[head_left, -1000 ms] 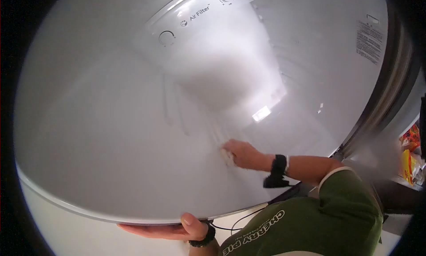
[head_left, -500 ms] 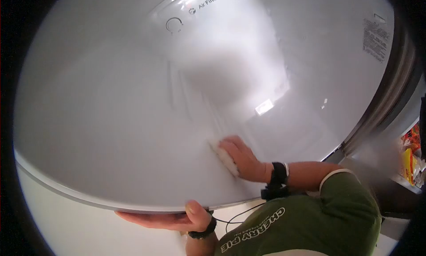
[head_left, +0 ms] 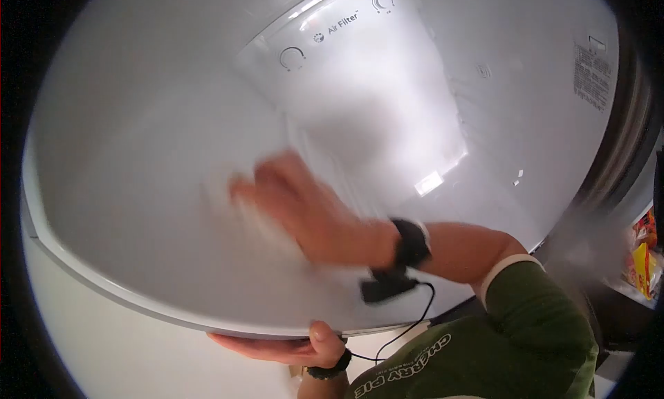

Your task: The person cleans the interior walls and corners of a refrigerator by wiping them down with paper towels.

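My right hand (head_left: 304,209), blurred by motion, presses a white cloth (head_left: 252,223) against the glossy white inner wall (head_left: 152,212) of a fridge. Its fingers are bent over the cloth, whose outline is smeared. A dark band with a black box-shaped device sits on that wrist. Lower down, my left hand (head_left: 294,347) clasps the fridge's rim (head_left: 173,321), thumb on the inner side and fingers stretched along the outer side. A dark band circles the left wrist too.
An "Air Filter" panel (head_left: 342,23) with two dials is at the top. A printed label (head_left: 591,77) is on the right wall beside the grey door seal (head_left: 626,136). Packaged food (head_left: 643,267) lies at far right. A black cable (head_left: 430,305) hangs from the right wrist device.
My right hand and the cloth have moved left and up across the white wall. My left hand keeps its hold on the rim. The whole view has shifted slightly.
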Available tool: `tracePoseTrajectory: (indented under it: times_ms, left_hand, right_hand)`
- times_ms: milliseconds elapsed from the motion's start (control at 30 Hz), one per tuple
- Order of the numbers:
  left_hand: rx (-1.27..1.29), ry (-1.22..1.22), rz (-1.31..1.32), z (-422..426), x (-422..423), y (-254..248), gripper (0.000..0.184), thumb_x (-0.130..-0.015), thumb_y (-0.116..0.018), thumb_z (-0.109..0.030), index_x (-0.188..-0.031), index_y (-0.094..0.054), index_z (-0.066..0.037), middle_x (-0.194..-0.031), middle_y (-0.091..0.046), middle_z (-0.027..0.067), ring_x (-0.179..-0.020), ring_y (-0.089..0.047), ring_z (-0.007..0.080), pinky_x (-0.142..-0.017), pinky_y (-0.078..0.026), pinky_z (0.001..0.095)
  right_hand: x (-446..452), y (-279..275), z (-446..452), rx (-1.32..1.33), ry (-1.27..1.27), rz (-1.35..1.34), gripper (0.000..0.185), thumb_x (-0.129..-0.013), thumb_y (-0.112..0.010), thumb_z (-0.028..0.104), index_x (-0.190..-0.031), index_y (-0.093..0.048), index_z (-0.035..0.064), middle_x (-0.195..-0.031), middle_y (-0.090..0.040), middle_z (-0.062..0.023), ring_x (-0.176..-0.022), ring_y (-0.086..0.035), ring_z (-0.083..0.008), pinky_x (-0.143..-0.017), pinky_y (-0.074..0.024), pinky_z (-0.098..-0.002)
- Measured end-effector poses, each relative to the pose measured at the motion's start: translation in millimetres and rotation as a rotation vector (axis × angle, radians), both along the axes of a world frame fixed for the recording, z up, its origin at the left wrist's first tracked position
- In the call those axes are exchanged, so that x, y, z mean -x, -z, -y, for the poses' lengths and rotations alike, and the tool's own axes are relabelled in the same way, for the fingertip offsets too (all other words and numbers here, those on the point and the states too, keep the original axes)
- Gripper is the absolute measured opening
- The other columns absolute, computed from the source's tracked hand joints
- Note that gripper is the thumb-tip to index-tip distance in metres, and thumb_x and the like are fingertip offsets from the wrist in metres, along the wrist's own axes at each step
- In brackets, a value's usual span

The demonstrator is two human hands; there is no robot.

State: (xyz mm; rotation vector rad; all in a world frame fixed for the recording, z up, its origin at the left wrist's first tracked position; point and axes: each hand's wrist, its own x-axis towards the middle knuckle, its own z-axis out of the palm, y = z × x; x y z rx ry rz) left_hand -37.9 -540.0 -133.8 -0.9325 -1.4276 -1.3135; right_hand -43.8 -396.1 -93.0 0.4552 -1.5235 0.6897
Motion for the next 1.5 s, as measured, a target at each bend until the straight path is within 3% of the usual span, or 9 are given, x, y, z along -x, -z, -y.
tracePoseTrajectory:
  times_ms: [333,567,867,1000,1067,1167,1233,1300,1500]
  left_hand:
    - [0.064,-0.026,0.025,6.6,-1.2,3.8,0.104,-0.072,-0.059,-0.054,-0.141,-0.005,0.002,-0.144,-0.011,0.0231,-0.133,-0.016,0.0352,-0.106,-0.016,0.0485]
    - [0.045,0.009,0.079,5.9,-5.6,5.4,0.104,-0.072,-0.059,-0.054,-0.141,-0.005,0.002,-0.144,-0.01,0.0234,-0.134,-0.014,0.0352,-0.107,-0.014,0.0478]
    - [-0.039,0.049,0.116,-7.4,-19.0,6.2,0.104,-0.073,-0.057,-0.059,-0.141,-0.008,0.001,-0.145,-0.012,0.0221,-0.133,-0.018,0.0341,-0.108,-0.017,0.0477]
    - [0.001,-0.036,0.024,-11.7,-18.2,2.8,0.092,-0.078,-0.05,-0.048,-0.142,-0.007,0.002,-0.145,-0.011,0.0234,-0.131,-0.024,0.035,-0.106,-0.022,0.0465]
    - [0.102,-0.079,-0.082,-6.5,-12.3,4.4,0.082,-0.08,-0.043,-0.038,-0.142,-0.006,0.002,-0.145,-0.01,0.0253,-0.133,-0.021,0.0372,-0.106,-0.02,0.0488]
    - [0.094,-0.062,-0.089,-8.5,-10.7,6.7,0.076,-0.084,-0.037,-0.035,-0.141,-0.006,0.003,-0.144,-0.013,0.0275,-0.133,-0.021,0.0381,-0.102,-0.029,0.0499]
    - [0.289,-0.403,-0.336,-7.1,-12.2,7.8,0.071,-0.085,-0.035,-0.033,-0.14,-0.01,0.005,-0.142,-0.017,0.027,-0.13,-0.027,0.0391,-0.1,-0.032,0.0499]
    - [0.052,-0.021,-0.136,-17.9,-16.7,9.5,0.06,-0.086,-0.04,-0.021,-0.136,-0.02,0.006,-0.14,-0.025,0.0238,-0.117,-0.043,0.0386,-0.094,-0.038,0.0475]
    - [0.139,-0.159,-0.133,-17.0,-20.9,10.9,0.064,-0.089,-0.037,-0.037,-0.138,-0.022,0.001,-0.136,-0.03,0.0248,-0.118,-0.041,0.0389,-0.093,-0.039,0.051]
  right_hand:
    - [164.6,-32.6,-120.6,0.374,0.17,0.529,0.042,-0.07,-0.059,0.002,-0.11,-0.049,-0.003,-0.105,-0.051,-0.0194,-0.102,-0.046,-0.0321,-0.093,-0.0384,-0.0372]
    - [128.4,-91.0,-61.8,0.299,0.114,-0.106,0.039,-0.072,-0.055,-0.001,-0.111,-0.053,0.0009,-0.098,-0.052,-0.0197,-0.095,-0.05,-0.0347,-0.081,-0.0423,-0.0407]
    - [-41.9,11.3,29.2,-0.056,-0.344,-0.136,0.034,-0.073,-0.062,0.002,-0.106,-0.054,0.0033,-0.097,-0.049,-0.0145,-0.082,-0.049,-0.0302,-0.069,-0.0432,-0.037]
    - [-46.8,144.4,17.8,-0.062,-0.398,0.189,0.007,-0.077,-0.06,0.002,-0.079,-0.053,0.0017,-0.095,-0.049,-0.0146,-0.081,-0.049,-0.0304,-0.073,-0.0442,-0.0389]
    - [-30.0,234.4,1.5,0.137,-0.461,0.473,0.015,-0.077,-0.059,0.003,-0.09,-0.051,0.0032,-0.096,-0.049,-0.0145,-0.086,-0.05,-0.0303,-0.075,-0.0447,-0.0387]
    - [-34.2,280.9,0.3,0.399,-0.257,0.82,0.022,-0.081,-0.053,0.004,-0.102,-0.047,0.0047,-0.1,-0.048,-0.016,-0.091,-0.051,-0.0333,-0.079,-0.0441,-0.0386]
    - [-37.4,291.3,10.6,0.529,-0.079,0.823,0.025,-0.083,-0.05,0.005,-0.107,-0.047,0.0057,-0.105,-0.047,-0.0177,-0.098,-0.049,-0.0381,-0.082,-0.0426,-0.0413]
    - [-30.7,292.3,17.8,0.703,0.004,0.882,0.029,-0.081,-0.05,0.007,-0.11,-0.046,0.006,-0.104,-0.047,-0.0176,-0.099,-0.05,-0.0361,-0.082,-0.0435,-0.0421]
    - [-12.3,305.6,10.4,0.71,0.079,0.796,0.03,-0.076,-0.054,0.004,-0.106,-0.049,0.0041,-0.099,-0.049,-0.0177,-0.097,-0.051,-0.0349,-0.081,-0.0441,-0.0417]
